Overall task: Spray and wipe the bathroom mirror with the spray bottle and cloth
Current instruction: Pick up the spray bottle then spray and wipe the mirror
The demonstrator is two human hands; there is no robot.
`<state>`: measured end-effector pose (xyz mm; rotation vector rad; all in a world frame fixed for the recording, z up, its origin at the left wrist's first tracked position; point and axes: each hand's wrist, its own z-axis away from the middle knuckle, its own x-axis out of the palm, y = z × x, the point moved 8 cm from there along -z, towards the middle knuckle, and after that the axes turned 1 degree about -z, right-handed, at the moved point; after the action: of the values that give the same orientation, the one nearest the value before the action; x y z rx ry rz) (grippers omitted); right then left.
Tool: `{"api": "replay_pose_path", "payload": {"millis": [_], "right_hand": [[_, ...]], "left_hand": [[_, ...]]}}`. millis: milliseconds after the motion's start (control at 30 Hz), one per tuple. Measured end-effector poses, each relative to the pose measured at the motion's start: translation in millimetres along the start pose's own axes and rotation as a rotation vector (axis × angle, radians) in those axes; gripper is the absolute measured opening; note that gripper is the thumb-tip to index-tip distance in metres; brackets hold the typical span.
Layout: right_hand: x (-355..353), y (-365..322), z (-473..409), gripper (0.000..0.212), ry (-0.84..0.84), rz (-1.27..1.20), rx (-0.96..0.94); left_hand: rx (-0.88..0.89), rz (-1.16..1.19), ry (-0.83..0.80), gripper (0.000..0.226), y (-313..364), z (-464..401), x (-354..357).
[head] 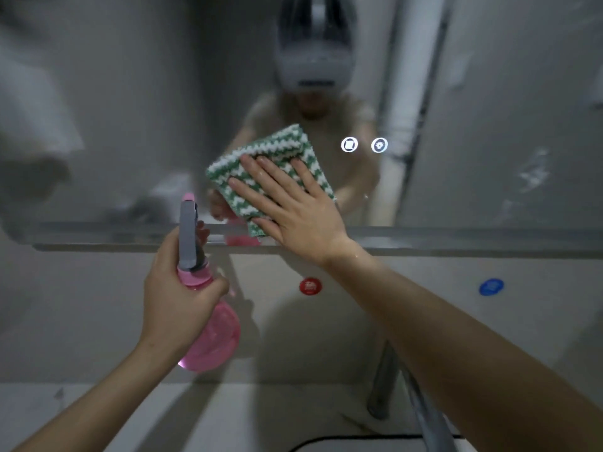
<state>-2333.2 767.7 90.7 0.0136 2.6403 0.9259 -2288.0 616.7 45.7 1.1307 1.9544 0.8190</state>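
The right hand (pixel 293 210) lies flat with fingers spread, pressing the cloth (pixel 270 168) (green and white zigzag) against the lower mirror (pixel 130 109), its arm stretched up from the lower right. The left hand (pixel 177 288) is curled round the neck of the bottle (pixel 212 331), holding it upright just below the mirror's edge, nozzle toward the glass.

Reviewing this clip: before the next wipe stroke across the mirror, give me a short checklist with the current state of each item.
1. Cloth flat against the mirror: ok.
2. Right hand pressing the cloth with straight fingers: ok.
3. Left hand gripping the spray bottle away from the glass: ok.
4. Glass wet enough from spraying: cannot tell.
5. Lit touch icons outside the cloth: ok.
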Motion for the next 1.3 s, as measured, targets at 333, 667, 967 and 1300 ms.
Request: {"api": "replay_pose_path", "payload": {"millis": [333, 667, 967, 1300], "right_hand": [[-16.2, 137.6, 153.1, 0.051, -0.038, 0.133, 0.01], [-31.5, 291.0, 299.5, 0.056, -0.085, 0.16, 0.101], [-27.0, 304.9, 320.1, 0.054, -0.102, 0.035, 0.531], [-6.8, 199.4, 213.9, 0.06, -0.013, -0.021, 0.698]], "left_hand": [[0.043, 0.035, -0.045, 0.054, 79.4, 38.2, 85.5], [0.058, 0.078, -0.136, 0.055, 170.4, 82.2, 231.9], [0.037, 0.045, -0.079, 0.051, 161.9, 74.8, 223.4], [-0.026, 0.043, 0.009, 0.054, 89.1, 54.1, 140.6]]}}
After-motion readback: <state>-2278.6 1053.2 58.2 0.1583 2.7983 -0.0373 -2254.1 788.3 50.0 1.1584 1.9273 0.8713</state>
